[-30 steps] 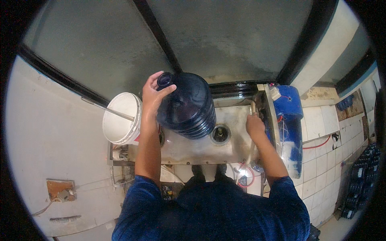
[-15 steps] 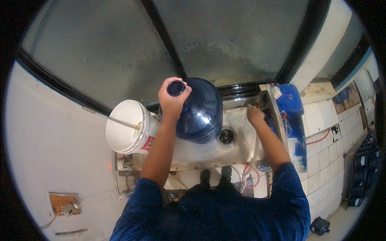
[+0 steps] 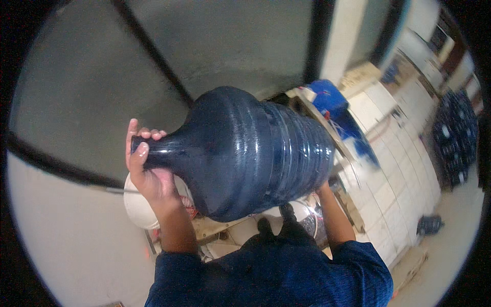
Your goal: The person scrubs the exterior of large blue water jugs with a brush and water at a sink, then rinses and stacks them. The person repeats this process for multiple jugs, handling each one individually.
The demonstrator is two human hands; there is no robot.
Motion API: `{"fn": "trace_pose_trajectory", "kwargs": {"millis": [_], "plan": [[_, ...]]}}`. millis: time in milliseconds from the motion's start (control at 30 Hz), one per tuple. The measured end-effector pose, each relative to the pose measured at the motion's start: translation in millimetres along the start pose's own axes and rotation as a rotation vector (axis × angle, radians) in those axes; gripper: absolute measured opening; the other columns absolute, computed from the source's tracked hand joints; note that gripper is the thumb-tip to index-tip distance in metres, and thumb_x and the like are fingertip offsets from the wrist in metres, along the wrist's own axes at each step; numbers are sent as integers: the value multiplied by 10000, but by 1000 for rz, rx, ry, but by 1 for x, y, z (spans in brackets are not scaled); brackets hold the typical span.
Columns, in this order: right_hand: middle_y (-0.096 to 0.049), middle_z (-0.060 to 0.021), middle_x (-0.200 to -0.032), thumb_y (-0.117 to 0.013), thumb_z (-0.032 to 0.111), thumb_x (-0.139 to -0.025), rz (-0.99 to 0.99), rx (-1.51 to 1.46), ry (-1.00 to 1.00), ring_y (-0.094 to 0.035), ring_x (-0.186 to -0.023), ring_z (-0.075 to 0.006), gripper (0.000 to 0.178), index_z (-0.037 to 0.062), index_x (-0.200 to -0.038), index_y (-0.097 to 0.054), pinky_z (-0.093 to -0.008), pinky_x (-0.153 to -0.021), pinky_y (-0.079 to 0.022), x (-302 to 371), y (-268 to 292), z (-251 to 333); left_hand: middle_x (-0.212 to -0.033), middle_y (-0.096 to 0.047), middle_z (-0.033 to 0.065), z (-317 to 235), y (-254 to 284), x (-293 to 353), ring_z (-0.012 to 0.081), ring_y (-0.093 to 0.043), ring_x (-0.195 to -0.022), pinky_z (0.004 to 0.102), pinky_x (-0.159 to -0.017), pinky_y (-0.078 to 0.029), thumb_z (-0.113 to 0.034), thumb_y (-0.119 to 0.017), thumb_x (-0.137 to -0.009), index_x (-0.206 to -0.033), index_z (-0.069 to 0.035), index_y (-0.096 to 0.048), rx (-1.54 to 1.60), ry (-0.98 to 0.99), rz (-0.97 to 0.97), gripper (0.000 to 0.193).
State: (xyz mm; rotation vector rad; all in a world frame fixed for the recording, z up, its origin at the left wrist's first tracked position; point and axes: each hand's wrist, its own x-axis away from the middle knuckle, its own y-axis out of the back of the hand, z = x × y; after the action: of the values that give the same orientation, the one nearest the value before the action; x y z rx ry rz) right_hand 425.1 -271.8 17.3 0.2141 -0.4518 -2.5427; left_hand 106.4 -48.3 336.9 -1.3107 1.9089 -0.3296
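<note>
Head view: dark bottle sideways between hands.

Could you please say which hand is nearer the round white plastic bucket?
Left. The left hand, at the dark blue ribbed plastic bottle's neck, overlaps the bucket in view; the right hand is farther, by the base.

Bucket left of bottle

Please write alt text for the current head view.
A large dark jug is held sideways, the left hand gripping its neck, the right hand mostly hidden near its base. A white bucket shows partly, lower left.
</note>
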Motion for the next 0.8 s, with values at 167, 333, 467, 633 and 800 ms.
{"fn": "trace_pose_trajectory", "kwargs": {"millis": [167,333,467,633,800], "plan": [[-671,-178,-1243,-586,376,-981,-172,-481,-383,-633,-1165,-367,457,76,-1324,-620,-522,-1027,-482,80,89,-51,-1022,-581,78,63,-46,12,220,-568,-969,427,-999,-467,-151,-643,-863,-1410,66,-440,184,311,85,623],[-672,-175,-1242,-578,378,-985,-440,-760,-561,-638,-1158,-361,454,74,-1319,-622,-518,-1018,-491,165,175,-101,-942,-653,134,180,-114,80,269,-661,-881,407,-851,-548,-85,-681,-900,-1318,45,-517,191,698,149,468],[-673,-172,-1241,-571,380,-989,-602,-903,-616,-642,-1153,-356,451,72,-1315,-623,-514,-1011,-498,209,236,-138,-911,-664,131,298,-131,173,268,-672,-873,420,-830,-557,-108,-712,-914,-1166,4,-555,319,1067,113,318],[-674,-169,-1239,-562,382,-994,-771,-1014,-647,-646,-1147,-349,448,70,-1310,-625,-510,-1003,-506,261,317,-184,-844,-670,106,399,-178,322,251,-689,-766,407,-747,-583,-140,-761,-884,-1081,-9,-600,-6,1299,-12,286],[-675,-166,-1238,-554,384,-999,-888,-1108,-696,-651,-1140,-343,446,68,-1306,-626,-506,-995,-515,318,383,-230,-1086,-632,202,535,-161,502,297,-662,-894,467,-767,-586,-105,-818,-807,-1210,78,-469,-367,1408,203,564]]}}
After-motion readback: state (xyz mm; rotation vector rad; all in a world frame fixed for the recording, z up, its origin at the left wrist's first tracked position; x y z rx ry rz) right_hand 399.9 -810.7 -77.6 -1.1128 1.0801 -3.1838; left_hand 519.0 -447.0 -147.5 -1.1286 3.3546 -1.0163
